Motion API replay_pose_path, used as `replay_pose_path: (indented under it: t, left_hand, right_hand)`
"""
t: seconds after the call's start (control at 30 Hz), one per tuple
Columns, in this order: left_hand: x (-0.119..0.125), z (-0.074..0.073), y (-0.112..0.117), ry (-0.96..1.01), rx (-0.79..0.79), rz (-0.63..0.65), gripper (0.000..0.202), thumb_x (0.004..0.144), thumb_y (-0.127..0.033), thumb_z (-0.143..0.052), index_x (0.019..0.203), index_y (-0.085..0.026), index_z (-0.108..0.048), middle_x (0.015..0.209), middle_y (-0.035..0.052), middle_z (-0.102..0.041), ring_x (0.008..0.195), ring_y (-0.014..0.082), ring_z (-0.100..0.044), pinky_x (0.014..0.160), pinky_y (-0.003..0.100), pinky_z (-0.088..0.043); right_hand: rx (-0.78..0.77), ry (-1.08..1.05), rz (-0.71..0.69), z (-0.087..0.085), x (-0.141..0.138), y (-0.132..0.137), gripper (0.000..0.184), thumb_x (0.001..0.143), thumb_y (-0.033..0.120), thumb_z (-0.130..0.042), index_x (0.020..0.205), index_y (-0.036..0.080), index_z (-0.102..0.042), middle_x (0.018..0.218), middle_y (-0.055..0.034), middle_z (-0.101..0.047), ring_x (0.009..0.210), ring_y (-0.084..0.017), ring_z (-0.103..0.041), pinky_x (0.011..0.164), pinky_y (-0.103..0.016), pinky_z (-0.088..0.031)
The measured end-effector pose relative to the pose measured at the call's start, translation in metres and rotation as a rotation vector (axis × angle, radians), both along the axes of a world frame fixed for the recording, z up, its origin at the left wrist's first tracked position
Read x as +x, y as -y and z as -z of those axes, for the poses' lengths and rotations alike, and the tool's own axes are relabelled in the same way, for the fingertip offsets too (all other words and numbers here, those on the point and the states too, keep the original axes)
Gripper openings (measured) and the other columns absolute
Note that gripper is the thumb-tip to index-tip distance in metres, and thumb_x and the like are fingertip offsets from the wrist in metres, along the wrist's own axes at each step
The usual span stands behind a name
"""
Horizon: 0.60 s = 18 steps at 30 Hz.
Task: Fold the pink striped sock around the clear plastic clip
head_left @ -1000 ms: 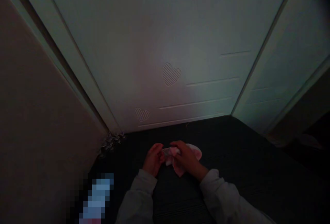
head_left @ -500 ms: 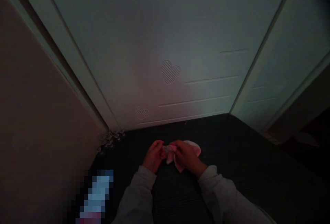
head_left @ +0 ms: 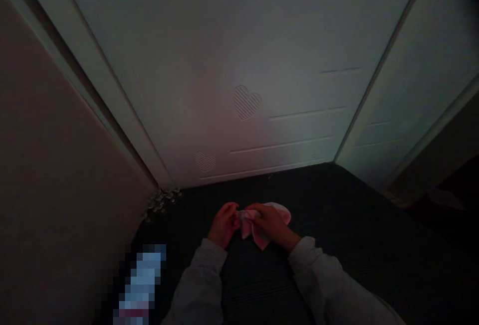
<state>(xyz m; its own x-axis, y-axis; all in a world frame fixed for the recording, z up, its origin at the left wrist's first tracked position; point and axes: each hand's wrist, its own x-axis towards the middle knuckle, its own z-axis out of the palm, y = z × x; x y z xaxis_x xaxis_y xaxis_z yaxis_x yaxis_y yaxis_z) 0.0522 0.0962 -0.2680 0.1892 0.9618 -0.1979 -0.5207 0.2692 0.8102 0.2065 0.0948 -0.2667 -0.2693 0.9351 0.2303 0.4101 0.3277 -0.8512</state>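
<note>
A pink cloth piece (head_left: 259, 239) with pointed, bow-like flaps lies between my two hands just above the dark tabletop, and its exact kind is hard to make out in the dim light. My left hand (head_left: 224, 224) pinches its narrow gathered end, the fingers closed. Over its middle, my right hand (head_left: 272, 224) grips the cloth with thumb and fingers pressed together. A paler rounded flap shows past the right hand's knuckles. My fingers hide part of the gathered section.
The dark tabletop (head_left: 262, 290) meets a white panel (head_left: 299, 41) with heart-shaped grooves. Small shiny round pieces (head_left: 159, 203) are heaped in the left back corner. A bright pixelated, screen-like object (head_left: 144, 280) is at lower left. A brown wall (head_left: 45, 165) rises on the left.
My right hand has shifted slightly left, closer to my left hand, with the cloth's gathered part shortened between them. Both hands keep their hold. The view has moved a little.
</note>
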Motion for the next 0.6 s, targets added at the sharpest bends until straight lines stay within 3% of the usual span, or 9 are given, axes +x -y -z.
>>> replay_pose_path:
  t: [0.6]
  left_hand:
    - [0.0004, -0.0003, -0.0001, -0.016, -0.002, 0.002, 0.025, 0.065, -0.031, -0.066, 0.078, -0.016, -0.051, 0.049, -0.0058, -0.046, 0.04, 0.0049, -0.039, 0.04, 0.017, -0.022]
  right_hand:
    - [0.003, -0.012, 0.0, -0.0005, -0.0004, 0.0003, 0.02, 0.08, 0.026, -0.047, 0.089, 0.018, -0.062, 0.083, -0.0043, -0.067, 0.077, -0.018, -0.06, 0.067, -0.027, -0.042]
